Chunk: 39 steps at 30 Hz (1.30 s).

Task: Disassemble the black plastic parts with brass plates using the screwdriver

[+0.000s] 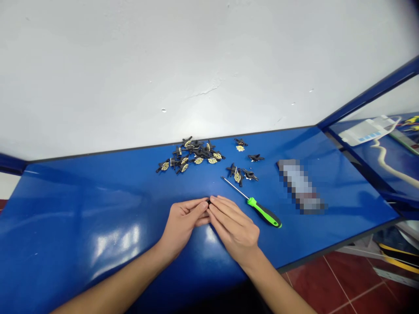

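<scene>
Above the blue table (75, 209), my left hand (186, 218) and my right hand (232, 220) meet at the fingertips. Both are closed around a small black part (208, 202), mostly hidden by the fingers. Beyond them lies a pile of black parts with pale gold discs (198, 160). Several similar parts (238, 177) are to the right of the pile, with a black part (255, 158) and a gold disc piece (240, 148) farther back. A screwdriver (265, 213) with a green and black handle lies beside my right hand, its tip pointing toward the parts.
A blurred-out flat object (301, 185) rests on the table's right side. Behind the table stands a white wall (163, 65). At the right, a blue frame (369, 91) borders another surface with a white device (366, 131) and a pale cable (389, 168).
</scene>
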Motion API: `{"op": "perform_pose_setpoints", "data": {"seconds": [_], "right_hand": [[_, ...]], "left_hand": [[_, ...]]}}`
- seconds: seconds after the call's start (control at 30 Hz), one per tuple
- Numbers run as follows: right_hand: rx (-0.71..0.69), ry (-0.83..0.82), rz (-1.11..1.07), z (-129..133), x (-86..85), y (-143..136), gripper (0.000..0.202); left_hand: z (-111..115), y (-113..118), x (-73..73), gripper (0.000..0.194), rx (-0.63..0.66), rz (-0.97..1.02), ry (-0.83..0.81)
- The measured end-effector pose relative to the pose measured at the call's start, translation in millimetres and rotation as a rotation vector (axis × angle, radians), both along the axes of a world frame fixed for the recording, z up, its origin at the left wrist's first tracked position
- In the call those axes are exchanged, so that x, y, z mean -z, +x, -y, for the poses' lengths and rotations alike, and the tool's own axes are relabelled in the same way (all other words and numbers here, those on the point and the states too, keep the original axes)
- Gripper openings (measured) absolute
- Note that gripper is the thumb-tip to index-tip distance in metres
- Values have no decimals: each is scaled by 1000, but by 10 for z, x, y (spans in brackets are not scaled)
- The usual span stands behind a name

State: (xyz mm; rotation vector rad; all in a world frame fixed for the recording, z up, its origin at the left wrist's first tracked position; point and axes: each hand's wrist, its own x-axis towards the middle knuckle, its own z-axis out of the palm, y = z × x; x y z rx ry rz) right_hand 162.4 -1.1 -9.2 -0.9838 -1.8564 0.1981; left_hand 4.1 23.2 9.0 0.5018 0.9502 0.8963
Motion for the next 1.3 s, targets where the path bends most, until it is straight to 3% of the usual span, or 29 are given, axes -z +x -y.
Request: {"op": "perform_pose_setpoints", "data": {"seconds": [0.27, 0.73, 1.03, 1.3], "right_hand": [[32, -29, -42, 17, -16, -45, 55], [-4, 29, 13, 18, 16, -25, 64], [66, 1, -91, -27, 28, -67, 57], [178, -100, -147, -60, -64, -99, 33]], "left_hand": [[20, 52, -58, 48, -125, -108, -19], [24, 50, -46, 49, -134, -120, -33], [15, 35, -36, 45, -150, -85, -73], [-4, 29, -19, 39, -166, -54, -103]]}}
